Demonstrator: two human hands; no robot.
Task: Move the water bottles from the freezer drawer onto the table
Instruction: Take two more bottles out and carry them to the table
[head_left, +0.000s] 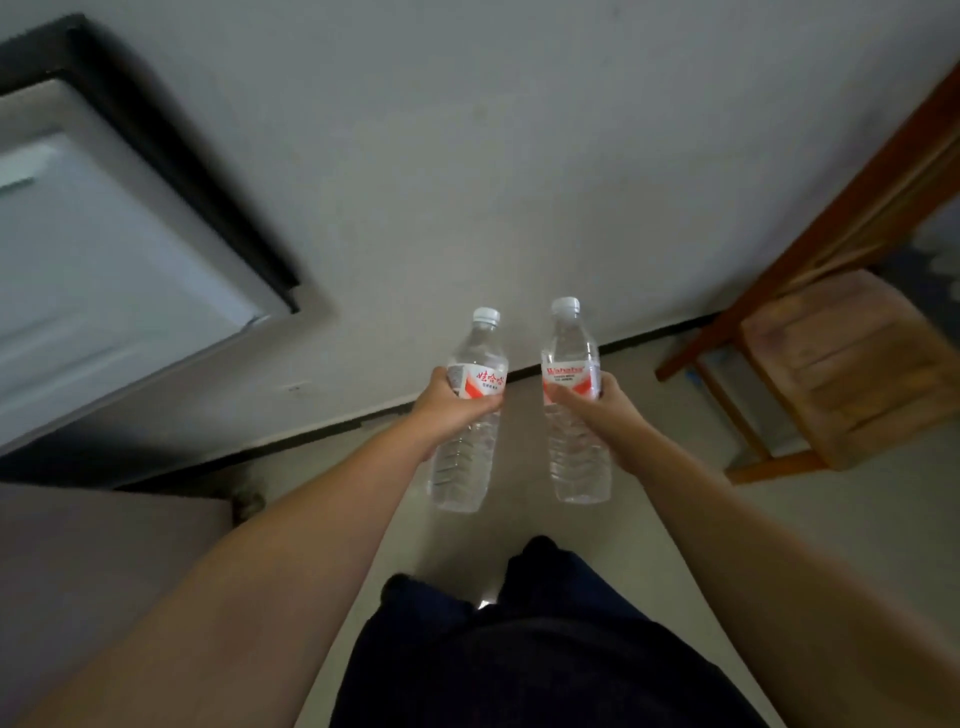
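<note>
At the far left is the fridge (104, 249), its door side showing grey and blurred, and I can't make out the freezer drawer from here. Next comes my left hand (447, 402), fingers curled round the label band of the left bottle (470, 415), which I hold upright, white cap on top, out in front of me above the floor (779, 545). Just beside it, not touching, my right hand (605, 410) is wrapped round the middle of the right bottle (574, 405) the same way, cap up. Both bottles are out of the freezer and in the air. Further right stands a wooden stool (852, 364) tucked by a wooden table leg (810, 244); the table top itself is out of view.

I judge I am mid-carry, with the setting down yet to come. The risks: cold bottles may be wet and slide through my grip, since each hangs from one hand with most of its weight below my fingers. Walking right, I could catch a foot on the stool, or knock the two bottles together
</note>
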